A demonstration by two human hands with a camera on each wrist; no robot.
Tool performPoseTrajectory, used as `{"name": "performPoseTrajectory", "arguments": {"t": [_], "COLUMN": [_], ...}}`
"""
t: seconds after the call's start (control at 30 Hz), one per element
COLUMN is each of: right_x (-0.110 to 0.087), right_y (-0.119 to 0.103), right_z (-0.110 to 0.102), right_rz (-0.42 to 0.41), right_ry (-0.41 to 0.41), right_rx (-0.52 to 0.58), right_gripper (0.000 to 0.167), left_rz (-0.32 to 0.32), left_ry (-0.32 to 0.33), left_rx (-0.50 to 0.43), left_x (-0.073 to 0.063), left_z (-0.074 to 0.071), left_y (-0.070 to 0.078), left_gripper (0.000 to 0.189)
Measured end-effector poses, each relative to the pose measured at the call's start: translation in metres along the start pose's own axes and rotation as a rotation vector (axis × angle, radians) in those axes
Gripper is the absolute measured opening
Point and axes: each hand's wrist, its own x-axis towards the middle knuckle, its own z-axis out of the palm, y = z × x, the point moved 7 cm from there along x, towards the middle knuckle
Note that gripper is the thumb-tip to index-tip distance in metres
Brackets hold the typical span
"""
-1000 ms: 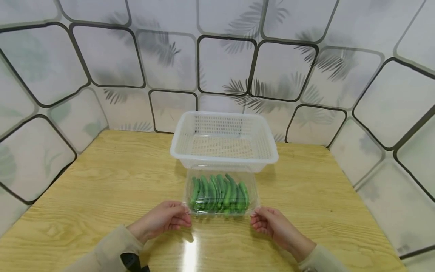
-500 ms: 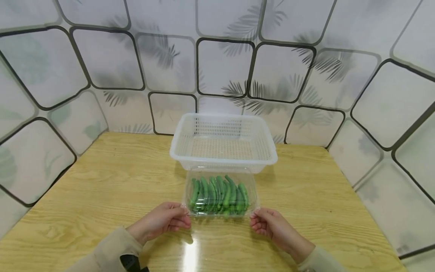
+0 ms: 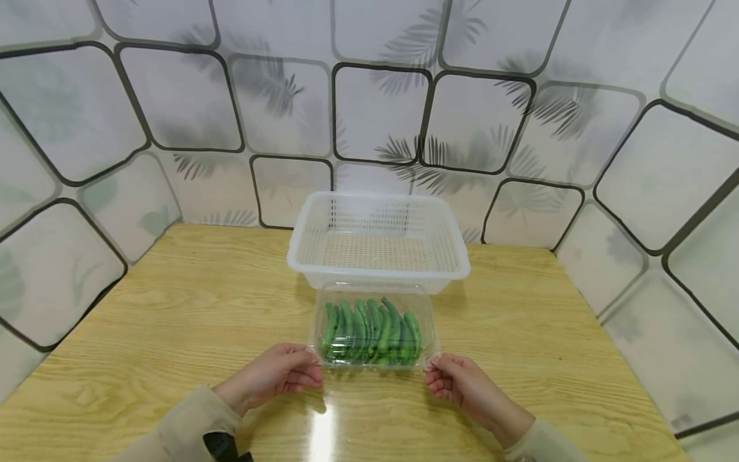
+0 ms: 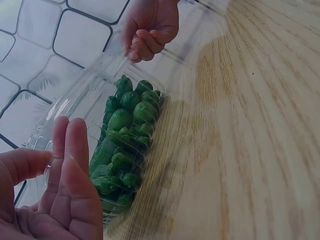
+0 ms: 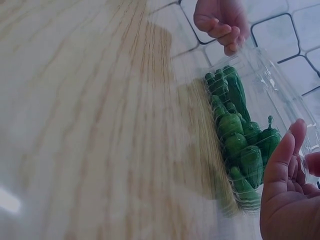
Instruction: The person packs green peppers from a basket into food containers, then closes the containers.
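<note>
A clear plastic clamshell box point(image 3: 430, 335) stands on the table in front of the white basket. Through its lid I see several long green vegetables point(image 3: 369, 330), side by side; they look like small cucumbers or peppers. My left hand point(image 3: 277, 373) pinches the box's near left corner between thumb and fingers. At the near right corner, my right hand point(image 3: 470, 391) pinches the box the same way. The left wrist view shows the left thumb and fingers point(image 4: 75, 145) on the thin plastic edge. In the right wrist view the vegetables' rounded ends point(image 5: 240, 145) face the near wall.
A white perforated plastic basket point(image 3: 378, 273) stands just behind the box, with no contents visible. The wooden table point(image 3: 219, 289) extends to both sides. Patterned wall covering point(image 3: 381, 115) borders the table at the back and sides.
Both hands keep their hold on the box's near corners. Apart from a slight shift of the head view, nothing visibly moves.
</note>
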Motion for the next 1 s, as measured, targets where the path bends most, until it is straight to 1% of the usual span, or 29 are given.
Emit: {"name": "performPoseTrajectory", "arguments": {"t": [0.13, 0.27, 0.4, 0.57, 0.8, 1.0], "right_x": [0.0006, 0.0014, 0.0012, 0.0007, 0.0003, 0.0001], "right_y": [0.0, -0.0009, -0.0013, -0.0014, 0.0, 0.0006], "right_z": [0.0001, 0.0011, 0.0017, 0.0016, 0.0007, 0.0007], "right_rz": [0.0, -0.013, -0.013, -0.008, 0.001, -0.001], "right_ry": [0.003, -0.012, -0.018, -0.001, 0.024, -0.003], "right_rx": [0.006, 0.016, 0.026, 0.028, 0.021, 0.006], "right_gripper": [0.024, 0.026, 0.026, 0.027, 0.028, 0.026], "left_rz": [0.004, 0.019, 0.016, 0.004, 0.006, 0.021], "left_ry": [0.001, -0.007, -0.004, 0.001, 0.009, 0.005], "left_rx": [-0.007, -0.013, -0.014, -0.002, 0.016, 0.027], "left_x": [-0.0004, -0.0012, -0.0011, -0.0008, -0.0009, -0.0007], "left_z": [-0.0005, -0.0003, -0.0002, 0.0002, -0.0005, -0.0004], "left_y": [0.0009, 0.0024, 0.0026, 0.0021, 0.0027, 0.0033], "left_gripper": [0.019, 0.02, 0.02, 0.022, 0.023, 0.024]}}
